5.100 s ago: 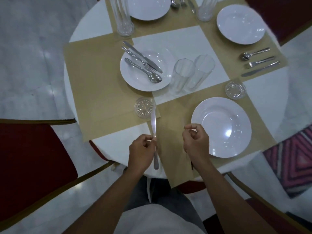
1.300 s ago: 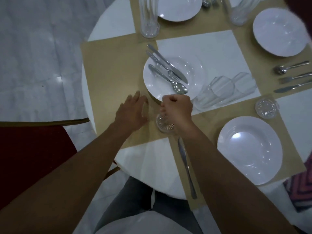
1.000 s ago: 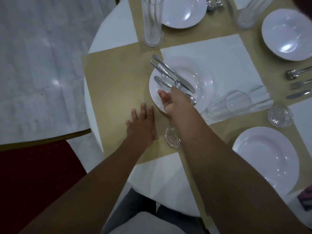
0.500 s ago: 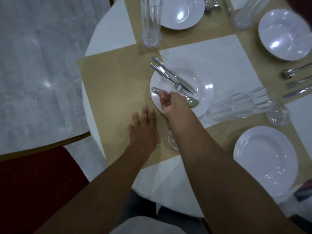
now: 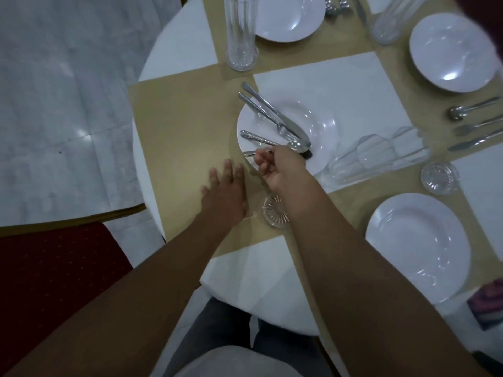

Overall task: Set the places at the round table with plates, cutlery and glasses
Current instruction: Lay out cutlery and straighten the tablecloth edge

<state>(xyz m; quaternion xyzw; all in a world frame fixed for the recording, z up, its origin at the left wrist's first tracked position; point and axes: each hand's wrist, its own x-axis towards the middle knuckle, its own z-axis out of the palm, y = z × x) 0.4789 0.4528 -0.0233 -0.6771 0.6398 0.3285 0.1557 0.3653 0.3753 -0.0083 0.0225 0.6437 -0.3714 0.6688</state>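
A white plate (image 5: 321, 126) on the round table (image 5: 255, 270) carries a knife (image 5: 272, 107), a fork (image 5: 261, 112) and a spoon (image 5: 272, 141). My right hand (image 5: 280, 170) is at the plate's near rim, fingers pinched on the spoon's handle, the spoon raised slightly with its shadow beneath. My left hand (image 5: 226, 194) lies flat on the tan placemat (image 5: 179, 137), holding nothing. A small glass coaster (image 5: 273, 210) sits between my wrists. Two glasses (image 5: 375, 156) lie on their sides right of the plate.
An empty plate (image 5: 416, 248) sits near right with another coaster (image 5: 438, 178) behind it. A tall glass (image 5: 241, 34), two plates (image 5: 288, 14) (image 5: 454, 50) and laid cutlery (image 5: 473, 123) occupy the far side. A red chair (image 5: 54, 281) stands at the left.
My right hand went from the coaster to the plate, closed on the spoon's handle and lifted it slightly. My left hand stayed flat on the placemat.
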